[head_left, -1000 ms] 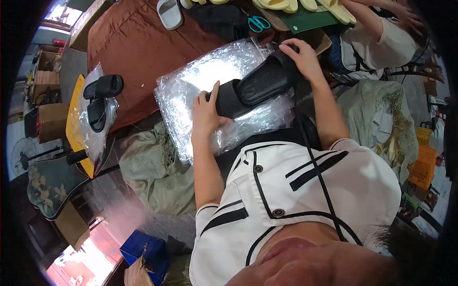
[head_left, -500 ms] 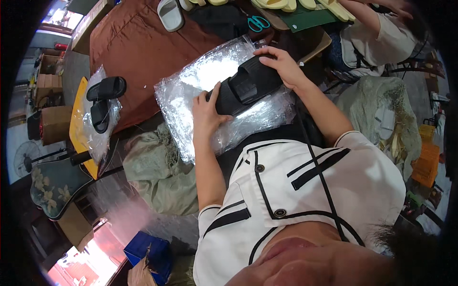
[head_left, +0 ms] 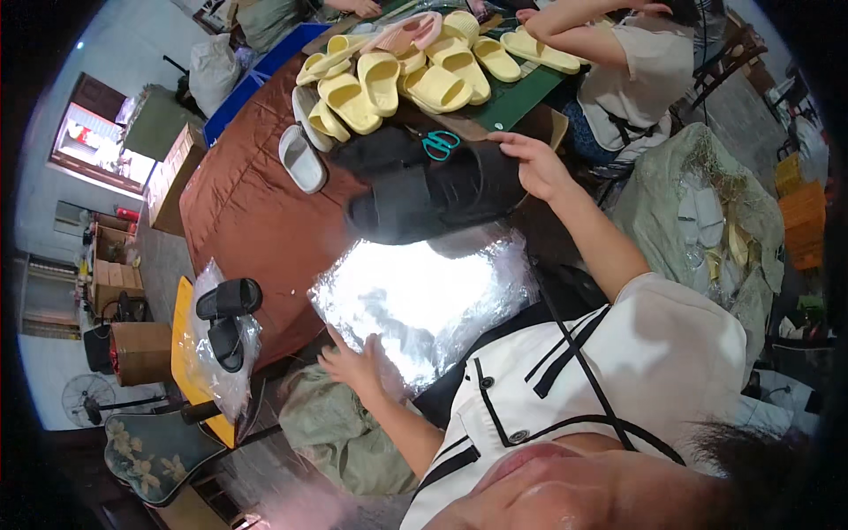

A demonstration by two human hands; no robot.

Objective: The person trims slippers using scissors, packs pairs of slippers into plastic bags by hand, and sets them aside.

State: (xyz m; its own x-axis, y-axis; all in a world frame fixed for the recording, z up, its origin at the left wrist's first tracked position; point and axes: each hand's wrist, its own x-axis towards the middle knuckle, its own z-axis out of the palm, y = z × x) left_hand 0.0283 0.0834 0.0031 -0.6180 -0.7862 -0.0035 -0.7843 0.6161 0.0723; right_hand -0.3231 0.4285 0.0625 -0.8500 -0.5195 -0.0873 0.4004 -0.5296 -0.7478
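Head view, my only feed: right hand (head_left: pixel 541 168) at 1 o'clock, fingers clamped on one end of the black slide footwear (head_left: pixel 402 196) — can't tell if one piece or two nested. It's held up around 12 o'clock, above the far edge of the shiny clear plastic (head_left: pixel 433 287). Left hand (head_left: pixel 355 365) at 7 o'clock, fingers spread apart by the plastic's near-left edge; I can't tell if they touch. Teal-handled scissors (head_left: pixel 440 145) and yellow slippers (head_left: pixel 380 84) at 12 — brown-covered counter (head_left: pixel 238 221) runs toward 10.

There are four black slippers (head_left: pixel 397 201) — and one pair of teal scissors (head_left: pixel 440 145).
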